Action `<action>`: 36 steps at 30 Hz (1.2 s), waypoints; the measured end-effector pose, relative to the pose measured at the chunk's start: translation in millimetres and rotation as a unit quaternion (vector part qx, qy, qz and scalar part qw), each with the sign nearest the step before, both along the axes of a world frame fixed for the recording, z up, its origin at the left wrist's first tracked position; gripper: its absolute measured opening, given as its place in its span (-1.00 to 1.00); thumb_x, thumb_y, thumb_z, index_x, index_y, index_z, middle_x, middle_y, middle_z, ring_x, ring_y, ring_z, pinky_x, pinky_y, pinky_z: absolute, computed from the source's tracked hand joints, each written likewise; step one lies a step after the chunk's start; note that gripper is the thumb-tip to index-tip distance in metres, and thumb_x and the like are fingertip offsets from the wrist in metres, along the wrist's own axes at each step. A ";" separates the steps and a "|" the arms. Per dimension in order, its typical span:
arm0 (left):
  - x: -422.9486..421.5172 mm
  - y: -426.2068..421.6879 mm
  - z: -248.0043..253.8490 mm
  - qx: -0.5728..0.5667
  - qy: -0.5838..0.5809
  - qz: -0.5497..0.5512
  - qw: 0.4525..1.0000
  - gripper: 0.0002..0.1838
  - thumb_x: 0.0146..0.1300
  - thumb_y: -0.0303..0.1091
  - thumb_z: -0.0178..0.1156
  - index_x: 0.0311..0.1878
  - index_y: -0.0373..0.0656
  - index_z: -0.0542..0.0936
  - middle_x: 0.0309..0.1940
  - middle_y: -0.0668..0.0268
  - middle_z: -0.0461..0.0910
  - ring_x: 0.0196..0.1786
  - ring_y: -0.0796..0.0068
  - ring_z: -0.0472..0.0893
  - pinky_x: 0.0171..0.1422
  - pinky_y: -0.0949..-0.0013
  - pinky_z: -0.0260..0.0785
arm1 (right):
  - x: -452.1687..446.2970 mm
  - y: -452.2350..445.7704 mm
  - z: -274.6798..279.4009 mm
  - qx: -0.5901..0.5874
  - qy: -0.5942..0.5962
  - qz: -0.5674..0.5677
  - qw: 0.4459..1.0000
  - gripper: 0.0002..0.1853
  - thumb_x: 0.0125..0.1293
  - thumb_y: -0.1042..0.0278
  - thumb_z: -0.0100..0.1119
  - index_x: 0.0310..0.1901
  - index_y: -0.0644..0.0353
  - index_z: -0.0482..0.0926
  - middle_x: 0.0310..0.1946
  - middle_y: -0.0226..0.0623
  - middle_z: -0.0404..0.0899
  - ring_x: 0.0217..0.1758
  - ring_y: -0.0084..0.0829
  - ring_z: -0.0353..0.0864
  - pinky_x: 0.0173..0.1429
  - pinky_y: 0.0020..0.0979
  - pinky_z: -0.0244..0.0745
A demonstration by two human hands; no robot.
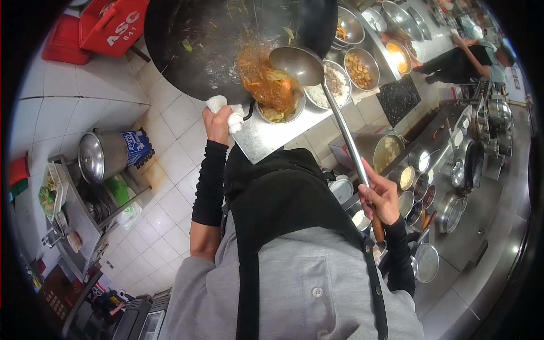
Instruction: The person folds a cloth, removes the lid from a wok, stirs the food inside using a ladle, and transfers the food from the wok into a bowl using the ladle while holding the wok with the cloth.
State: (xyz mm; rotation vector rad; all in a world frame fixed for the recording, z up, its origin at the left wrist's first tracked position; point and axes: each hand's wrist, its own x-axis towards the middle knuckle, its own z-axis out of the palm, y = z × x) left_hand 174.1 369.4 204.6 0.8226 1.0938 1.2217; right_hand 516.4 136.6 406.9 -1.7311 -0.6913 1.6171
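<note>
My left hand is closed on a folded white cloth at the near rim of a big black wok. The wok is tilted toward me, and brown noodles with vegetables slide from its edge into a metal bowl below. Wrapped around the long handle of a ladle, my right hand holds it at my right. The ladle's bowl rests close against the noodles at the wok's rim. Whether the cloth wraps a wok handle is hidden.
Bowls of rice and browned chunks stand right of the wok. A large pot and several small containers line the right side. Red crates are at upper left; a lidded pot stands on a left-hand shelf. Another person works at far right.
</note>
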 end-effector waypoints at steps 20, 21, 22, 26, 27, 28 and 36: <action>-0.8 0.2 -4.5 0.005 -0.001 -0.026 1.000 -0.94 0.13 -0.62 0.21 -0.45 -0.34 0.61 -0.38 0.19 0.56 -0.34 0.40 0.63 -0.35 0.35 0.46 | 11.2 35.4 -57.8 0.310 -0.473 0.260 0.783 -0.17 0.16 0.70 0.19 0.49 -0.21 0.52 -0.42 -0.22 0.41 -0.44 -0.11 0.55 -0.31 -0.12 0.52; -3.4 -0.7 -6.7 0.037 0.026 -0.023 0.999 -0.92 0.15 -0.61 0.20 -0.46 -0.34 0.61 -0.37 0.20 0.57 -0.35 0.41 0.62 -0.35 0.36 0.47 | 14.7 30.6 -55.4 0.305 -0.472 0.265 0.784 -0.17 0.15 0.70 0.19 0.49 -0.21 0.52 -0.42 -0.22 0.41 -0.44 -0.11 0.55 -0.31 -0.12 0.52; -5.5 -1.4 -11.0 0.067 0.053 -0.021 0.996 -0.89 0.18 -0.60 0.18 -0.46 -0.35 0.60 -0.37 0.21 0.57 -0.37 0.42 0.62 -0.35 0.36 0.47 | 18.7 24.2 -53.5 0.298 -0.471 0.269 0.785 -0.16 0.14 0.70 0.19 0.49 -0.21 0.52 -0.42 -0.22 0.41 -0.44 -0.11 0.55 -0.31 -0.12 0.51; 1.6 -3.8 13.4 0.011 0.000 0.008 1.000 -0.96 0.17 -0.56 0.12 -0.39 -0.25 0.53 -0.46 0.29 0.59 -0.49 0.45 0.59 -0.42 0.37 0.41 | 33.4 1.6 -52.1 0.278 -0.464 0.256 0.801 -0.18 0.13 0.71 0.18 0.46 -0.18 0.55 -0.42 -0.24 0.43 -0.45 -0.17 0.54 -0.32 -0.21 0.51; -0.6 -3.9 9.1 0.029 0.027 0.000 0.999 -0.96 0.17 -0.56 0.12 -0.39 -0.25 0.54 -0.45 0.28 0.61 -0.49 0.45 0.60 -0.42 0.37 0.41 | 35.1 -3.1 -49.7 0.265 -0.458 0.250 0.811 -0.19 0.14 0.71 0.19 0.46 -0.18 0.56 -0.42 -0.24 0.44 -0.45 -0.18 0.54 -0.33 -0.22 0.51; -4.5 -1.9 2.1 0.047 0.052 -0.005 0.997 -0.96 0.17 -0.56 0.12 -0.38 -0.26 0.54 -0.44 0.26 0.62 -0.49 0.45 0.60 -0.43 0.36 0.41 | 37.1 -7.3 -46.1 0.253 -0.453 0.245 0.819 -0.20 0.14 0.71 0.19 0.45 -0.17 0.57 -0.42 -0.23 0.45 -0.46 -0.20 0.54 -0.33 -0.23 0.51; -16.5 -7.6 -3.5 -0.003 -0.004 -0.003 1.000 -0.86 0.18 -0.54 0.14 -0.19 -0.32 0.56 -0.39 0.20 0.62 -0.47 0.36 0.66 -0.41 0.35 0.49 | 42.6 -11.2 -39.0 0.240 -0.375 0.179 0.877 -0.33 0.25 0.65 0.29 0.43 0.05 0.58 -0.37 -0.25 0.64 -0.44 -0.47 0.55 -0.26 -0.40 0.51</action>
